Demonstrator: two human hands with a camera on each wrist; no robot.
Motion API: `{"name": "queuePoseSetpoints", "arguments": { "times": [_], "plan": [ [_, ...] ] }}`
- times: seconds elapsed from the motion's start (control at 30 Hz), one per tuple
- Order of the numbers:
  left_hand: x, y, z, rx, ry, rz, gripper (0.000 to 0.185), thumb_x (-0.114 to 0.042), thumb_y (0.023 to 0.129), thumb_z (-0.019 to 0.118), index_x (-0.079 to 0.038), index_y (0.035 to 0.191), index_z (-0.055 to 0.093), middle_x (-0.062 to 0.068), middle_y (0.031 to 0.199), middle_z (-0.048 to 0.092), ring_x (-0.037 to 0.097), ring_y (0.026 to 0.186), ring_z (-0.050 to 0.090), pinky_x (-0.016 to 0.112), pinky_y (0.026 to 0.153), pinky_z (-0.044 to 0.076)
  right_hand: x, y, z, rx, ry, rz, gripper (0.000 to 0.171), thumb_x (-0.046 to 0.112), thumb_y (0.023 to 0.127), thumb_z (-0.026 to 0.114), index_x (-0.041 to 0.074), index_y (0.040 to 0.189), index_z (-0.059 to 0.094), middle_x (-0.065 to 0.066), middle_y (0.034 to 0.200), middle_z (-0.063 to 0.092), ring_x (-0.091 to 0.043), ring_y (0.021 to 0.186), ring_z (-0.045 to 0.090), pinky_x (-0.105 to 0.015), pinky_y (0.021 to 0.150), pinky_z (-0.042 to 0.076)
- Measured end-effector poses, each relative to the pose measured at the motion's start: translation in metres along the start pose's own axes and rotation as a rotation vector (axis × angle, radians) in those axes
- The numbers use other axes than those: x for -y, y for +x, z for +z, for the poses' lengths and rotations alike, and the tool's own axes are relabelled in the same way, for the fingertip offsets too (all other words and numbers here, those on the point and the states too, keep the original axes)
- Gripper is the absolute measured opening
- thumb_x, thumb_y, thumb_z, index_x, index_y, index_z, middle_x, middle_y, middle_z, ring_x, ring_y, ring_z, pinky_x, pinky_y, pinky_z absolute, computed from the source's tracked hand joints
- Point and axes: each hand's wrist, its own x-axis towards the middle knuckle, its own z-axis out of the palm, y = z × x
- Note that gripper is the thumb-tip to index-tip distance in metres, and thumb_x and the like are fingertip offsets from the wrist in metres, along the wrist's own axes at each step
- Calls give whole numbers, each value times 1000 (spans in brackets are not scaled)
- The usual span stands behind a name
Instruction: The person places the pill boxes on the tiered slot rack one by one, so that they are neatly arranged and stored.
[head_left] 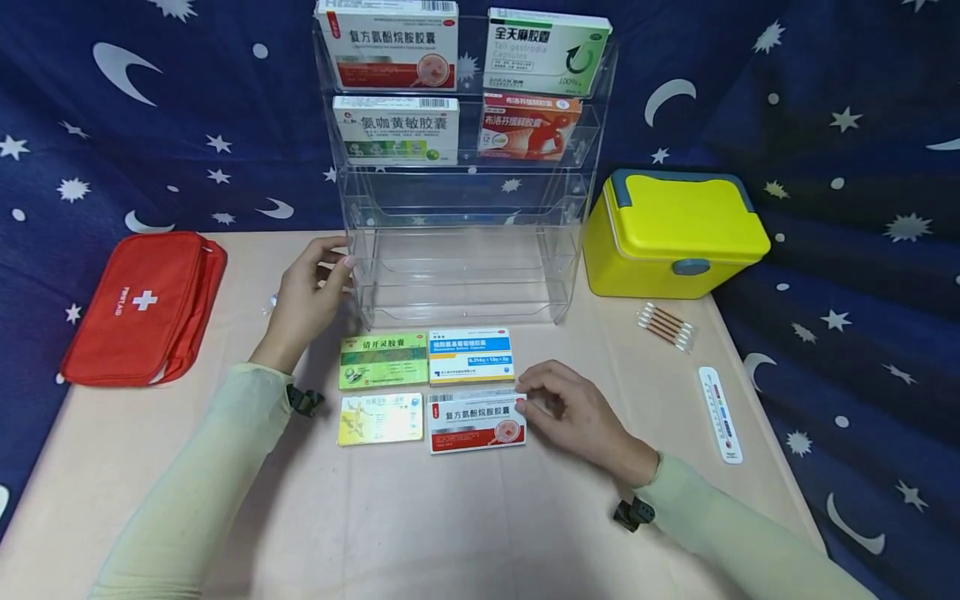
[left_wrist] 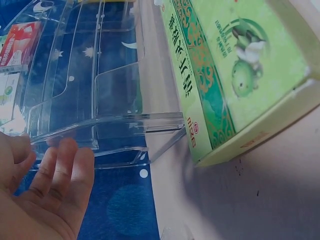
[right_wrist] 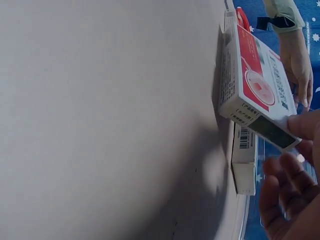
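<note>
Red-white box (head_left: 477, 425) before clear rack (head_left: 467, 272)

A dark blue cloth (head_left: 217, 108) hangs behind the table (head_left: 420, 533) and along its right side, printed with white crescent moons (head_left: 112, 67), stars (head_left: 73, 190) and round dots (head_left: 260, 51). The table top is pale pinkish beige, with faint straight creases near the front. Light falls softly over it, and the right wrist view shows a broad, blurred shadow (right_wrist: 170, 200) across its surface.
</note>
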Motion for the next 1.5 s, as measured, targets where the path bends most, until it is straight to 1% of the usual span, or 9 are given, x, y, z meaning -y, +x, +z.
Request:
{"name": "queuePoseSetpoints", "arguments": {
  "times": [0.33, 0.43, 0.57, 0.73, 0.9, 1.07, 1.2, 1.33, 1.5],
  "plan": [
    [1, -1, 1, -18, -5, -12, 40, -32, 106, 56, -13, 141, 56, 11, 114, 62, 22, 86, 65, 47, 79, 63, 3, -17, -7, 93, 65, -86, 23, 16, 90, 81, 22, 108, 69, 5, 127, 60, -18, 78, 60, -33, 54, 55],
    [0, -1, 1, -18, -9, -12, 40, -31, 106, 56, -12, 141, 56, 11, 114, 62, 23, 86, 65, 47, 78, 63, 1, -19, -8, 115, 113, -107, 25, 14, 90, 81, 22, 110, 68, 5, 124, 62, -19, 77, 59, -35, 51, 52],
    [0, -1, 2, -12, -9, -14, 39, -30, 106, 56, -12, 141, 55, 11, 115, 61, 23, 87, 64, 47, 79, 63, -2, -19, -6, 146, 166, -117, 30, 16, 91, 80, 22, 116, 66, 6, 121, 63, -17, 80, 60, -36, 55, 54],
    [1, -1, 3, -8, -3, -15, 40, -31, 106, 55, -12, 142, 55, 11, 116, 61, 23, 88, 64, 47, 79, 63, -3, -20, -4, 188, 186, -145, 33, 15, 90, 81, 22, 119, 66, 9, 115, 64, -20, 78, 59, -35, 55, 54],
    [1, -2, 2, -12, -4, -13, 40, -31, 106, 55, -12, 141, 55, 11, 114, 61, 23, 87, 64, 46, 79, 63, -3, -14, -4, 173, 203, -224, 35, 8, 89, 81, 20, 118, 66, 8, 111, 65, -17, 77, 59, -34, 53, 55],
    [1, 0, 2, -11, -5, -10, 40, -30, 107, 55, -11, 141, 55, 13, 114, 61, 23, 86, 64, 42, 80, 63, 0, 6, -9, 112, 246, -224, 36, 1, 87, 80, 18, 117, 68, 4, 114, 67, -11, 82, 61, -36, 61, 61],
    [1, 0, 0, -7, 1, -8, 40, -30, 107, 55, -11, 142, 54, 14, 115, 61, 23, 85, 64, 40, 80, 63, 9, 31, -19, 34, 283, -180, 34, -5, 85, 80, 11, 114, 71, -2, 117, 68, -17, 87, 64, -36, 68, 63],
    [1, 0, 1, -7, 3, -4, 41, -31, 106, 55, -11, 142, 54, 13, 116, 62, 24, 86, 65, 38, 80, 63, 36, 66, -39, -51, 305, -163, 30, -12, 85, 76, -1, 112, 69, -12, 117, 67, -23, 91, 64, -33, 72, 63],
    [0, 0, 1, -3, -1, -7, 42, -31, 106, 55, -11, 143, 54, 16, 116, 62, 27, 87, 65, 41, 81, 63, 68, 115, -63, -157, 287, -174, 27, -11, 89, 72, -6, 116, 67, -15, 117, 68, -22, 92, 63, -28, 73, 59]
  ]
}}
